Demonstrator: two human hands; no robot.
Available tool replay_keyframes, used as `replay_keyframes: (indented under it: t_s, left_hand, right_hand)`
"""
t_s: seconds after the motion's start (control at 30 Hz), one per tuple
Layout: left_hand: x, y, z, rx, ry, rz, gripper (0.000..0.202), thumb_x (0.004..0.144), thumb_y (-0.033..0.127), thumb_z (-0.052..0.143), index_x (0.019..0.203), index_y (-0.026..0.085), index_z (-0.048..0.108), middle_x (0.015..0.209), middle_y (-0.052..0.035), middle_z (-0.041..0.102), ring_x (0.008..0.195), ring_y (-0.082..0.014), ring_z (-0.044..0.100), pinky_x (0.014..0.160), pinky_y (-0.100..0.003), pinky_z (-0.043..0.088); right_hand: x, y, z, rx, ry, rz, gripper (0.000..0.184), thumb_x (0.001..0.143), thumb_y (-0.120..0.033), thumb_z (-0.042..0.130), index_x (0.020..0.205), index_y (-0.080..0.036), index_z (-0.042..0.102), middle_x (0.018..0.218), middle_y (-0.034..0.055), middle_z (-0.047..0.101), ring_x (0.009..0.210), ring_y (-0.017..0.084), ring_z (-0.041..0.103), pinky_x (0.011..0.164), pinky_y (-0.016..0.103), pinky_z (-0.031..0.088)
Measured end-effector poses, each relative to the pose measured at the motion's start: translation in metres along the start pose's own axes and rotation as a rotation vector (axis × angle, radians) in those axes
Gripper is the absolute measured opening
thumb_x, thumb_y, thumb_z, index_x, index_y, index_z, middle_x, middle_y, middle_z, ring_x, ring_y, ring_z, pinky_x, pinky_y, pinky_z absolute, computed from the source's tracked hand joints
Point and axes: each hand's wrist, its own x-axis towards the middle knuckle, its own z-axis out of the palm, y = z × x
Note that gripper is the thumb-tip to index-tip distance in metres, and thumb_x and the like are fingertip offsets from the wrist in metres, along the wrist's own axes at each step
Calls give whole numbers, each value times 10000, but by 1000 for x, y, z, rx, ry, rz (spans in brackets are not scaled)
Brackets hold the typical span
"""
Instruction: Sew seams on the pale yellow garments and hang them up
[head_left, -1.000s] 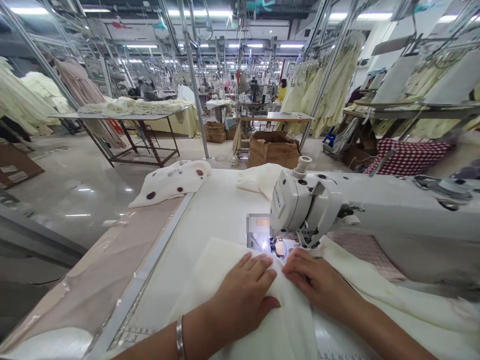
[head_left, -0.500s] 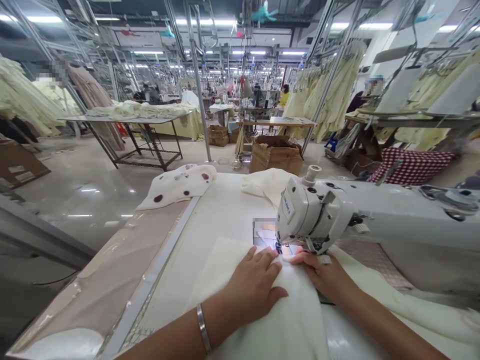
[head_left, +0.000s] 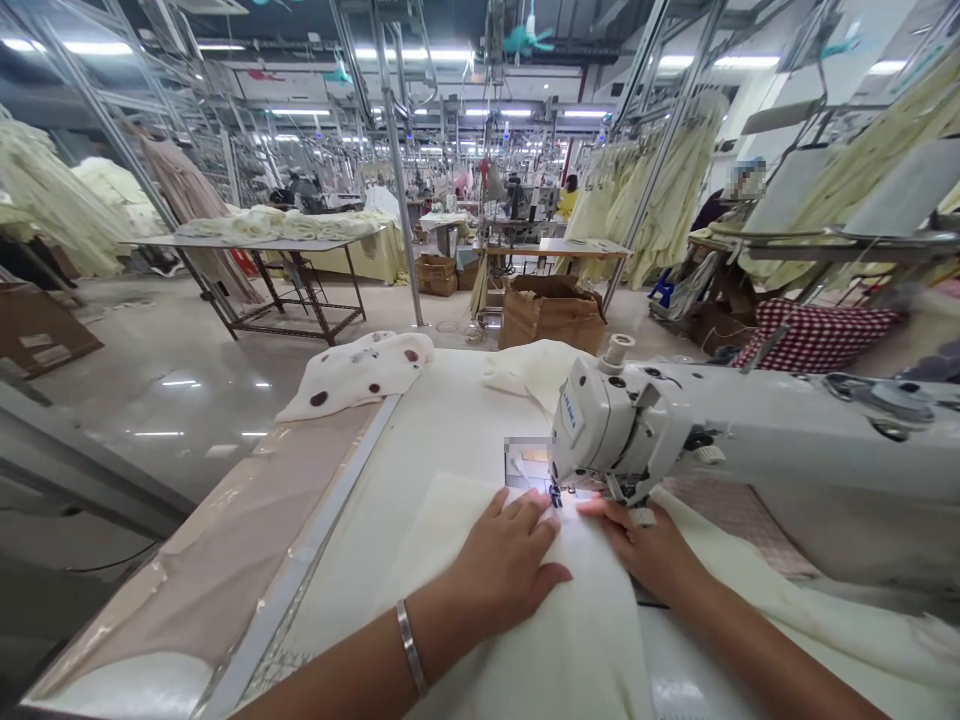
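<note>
A cream fabric piece lies on the white sewing table, reaching under the needle of a white sewing machine. My left hand lies flat on the fabric just left of the needle, fingers stretched out. My right hand presses the fabric right beside the presser foot, fingers flat; its fingertips sit partly under the machine head. A silver bangle circles my left wrist.
A spotted cloth and another cream piece lie at the table's far end. Beyond stand a cardboard box, a metal table with folded garments, hanging garment racks and a red checked cloth at right.
Both hands have slid forward with the fabric toward the needle. The camera has shifted a little, so the machine head appears slightly nearer.
</note>
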Motion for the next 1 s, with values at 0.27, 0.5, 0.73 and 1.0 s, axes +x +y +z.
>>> replay_keyframes:
  t_s: [0.27, 0.5, 0.73, 1.0]
  left_hand:
    - [0, -2, 9, 39, 44, 20, 441, 926, 458, 392, 1274, 191, 440, 1367, -116, 437, 1280, -260, 364, 1062, -493, 264]
    - [9, -2, 4, 23, 9, -39, 403, 903, 431, 465, 1191, 149, 472, 1354, -140, 455, 1285, -266, 372, 1082, -492, 243]
    - [22, -12, 4, -9, 57, -75, 373, 874, 452, 517, 1092, 152, 476, 1327, -152, 479, 1298, -278, 358, 1076, -491, 264]
    - [29, -20, 6, -38, 85, -73, 405, 851, 474, 548, 1096, 161, 472, 1343, -159, 463, 1319, -276, 324, 1075, -503, 265]
  right_hand:
    - [-27, -17, -14, -107, -133, -180, 368, 886, -288, 456, 1223, -181, 560, 1198, 111, 613, 1090, 270, 579, 885, 471, 493]
    - [-24, -17, -17, -183, -507, -89, 487, 932, -371, 361, 1345, -120, 415, 1364, 129, 442, 1229, 273, 460, 989, 529, 395]
    - [-10, -5, -9, -221, -542, 6, 476, 916, -386, 334, 1290, -144, 503, 1239, 162, 570, 1127, 334, 547, 932, 590, 399]
    - [-11, 3, 0, -219, -451, 82, 391, 889, -454, 357, 1084, -283, 649, 1102, 68, 669, 1064, 298, 594, 931, 513, 429]
